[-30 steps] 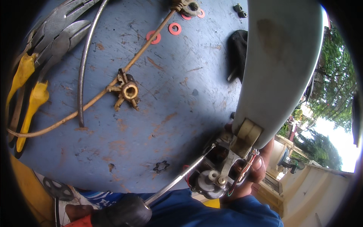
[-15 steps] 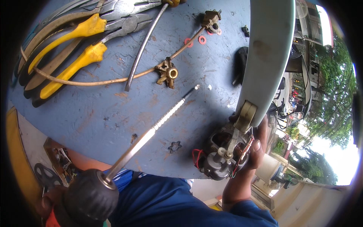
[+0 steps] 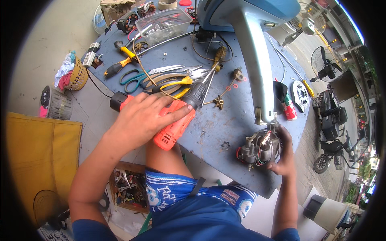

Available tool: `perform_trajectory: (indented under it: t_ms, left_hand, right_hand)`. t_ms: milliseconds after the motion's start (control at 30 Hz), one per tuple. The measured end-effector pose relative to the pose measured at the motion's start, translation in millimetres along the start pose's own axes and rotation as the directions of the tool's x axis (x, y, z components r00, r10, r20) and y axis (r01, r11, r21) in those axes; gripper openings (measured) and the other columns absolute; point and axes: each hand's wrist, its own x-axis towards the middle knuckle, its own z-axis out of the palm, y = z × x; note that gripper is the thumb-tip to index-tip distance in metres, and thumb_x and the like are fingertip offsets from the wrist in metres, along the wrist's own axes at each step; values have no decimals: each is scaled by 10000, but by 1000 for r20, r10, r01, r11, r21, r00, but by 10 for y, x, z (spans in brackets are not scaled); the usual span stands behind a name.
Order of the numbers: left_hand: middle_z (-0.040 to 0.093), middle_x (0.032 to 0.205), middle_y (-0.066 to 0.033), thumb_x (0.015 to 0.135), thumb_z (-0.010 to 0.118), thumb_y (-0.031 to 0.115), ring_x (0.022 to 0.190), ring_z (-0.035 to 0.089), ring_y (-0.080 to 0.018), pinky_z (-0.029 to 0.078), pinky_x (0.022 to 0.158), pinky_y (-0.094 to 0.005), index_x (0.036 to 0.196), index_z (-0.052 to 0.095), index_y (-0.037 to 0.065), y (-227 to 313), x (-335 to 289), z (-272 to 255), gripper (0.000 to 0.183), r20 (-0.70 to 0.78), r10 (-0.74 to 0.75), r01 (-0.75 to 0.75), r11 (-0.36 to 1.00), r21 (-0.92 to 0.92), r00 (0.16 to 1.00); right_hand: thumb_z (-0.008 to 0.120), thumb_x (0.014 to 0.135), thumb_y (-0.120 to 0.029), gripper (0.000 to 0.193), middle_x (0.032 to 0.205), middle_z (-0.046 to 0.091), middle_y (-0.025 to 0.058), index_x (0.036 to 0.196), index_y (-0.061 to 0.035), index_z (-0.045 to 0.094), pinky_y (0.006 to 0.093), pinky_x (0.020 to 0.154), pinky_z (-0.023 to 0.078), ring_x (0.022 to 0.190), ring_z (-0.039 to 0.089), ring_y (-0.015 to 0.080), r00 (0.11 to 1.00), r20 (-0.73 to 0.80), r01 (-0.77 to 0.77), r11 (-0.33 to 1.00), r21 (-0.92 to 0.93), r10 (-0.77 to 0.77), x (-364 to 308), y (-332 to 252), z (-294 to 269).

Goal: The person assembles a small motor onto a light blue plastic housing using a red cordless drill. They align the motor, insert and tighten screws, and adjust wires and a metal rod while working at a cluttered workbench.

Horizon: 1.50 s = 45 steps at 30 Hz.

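Observation:
My left hand (image 3: 138,116) lies over an orange cordless drill (image 3: 173,130), fingers bent across its body and thumb along it. The black chuck (image 3: 195,94) points away from me, over pliers (image 3: 177,85) with yellow and black handles. On the right, my right hand (image 3: 284,154) cups the side of an exposed electric fan motor (image 3: 262,148) with coloured wires, near the table's front edge. The motor is joined to a pale fan neck (image 3: 255,68), which runs back to a blue base (image 3: 215,16). A small star-shaped metal piece (image 3: 226,145) lies left of the motor.
Teal-handled scissors (image 3: 133,80), a brass fitting (image 3: 218,102) and red washers (image 3: 235,86) lie on the blue table (image 3: 209,128). A clear box (image 3: 165,30) of small parts stands behind. At right are a red bottle (image 3: 289,110) and a round slotted cover (image 3: 299,95).
My view has drawn back and taken in more of the table. The drill has gone from the lower left to over the table's left edge. My right hand stays at the motor.

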Motion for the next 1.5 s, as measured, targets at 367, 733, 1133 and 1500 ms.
perform_trajectory:
  t_ms: [367,733,1133,1500]
  left_hand:
    - [659,1208,-127,824,769,112,1036,666,-333,498,860,-449,1566,455,267,-15,-1011,-155,820,-275,-412,404,911,-88,869]
    - [614,1422,-226,837,768,33,1277,625,-364,486,1087,-441,1620,353,145,-2091,-791,200,893,82,-778,758,575,-309,623]
    - [575,1507,-183,686,860,-58,1372,579,-320,460,1148,-422,1698,90,258,-2766,-678,-13,1311,497,-654,816,384,-432,571]
    - [552,1506,-227,752,859,78,1372,556,-377,452,1144,-428,1610,357,54,-2660,-796,267,995,253,-802,787,376,-490,541]
  right_hand:
    - [994,445,-252,1132,1251,675,178,1449,-90,496,467,945,475,1101,654,383,982,9,182,933,-309,-189,-70,191,10]
    - [992,461,-329,1058,1163,703,161,1385,-38,567,441,858,461,980,674,345,966,-78,227,955,-192,-246,-1,82,-238]
    - [1028,491,-312,1237,1457,546,183,1519,26,429,438,1177,412,1365,548,308,971,-93,-204,967,152,220,1192,-1480,-1644]
    - [974,601,-597,1236,1403,587,113,1520,-9,394,416,1092,499,1266,608,239,807,-145,-449,753,480,573,1784,-2916,-3109]
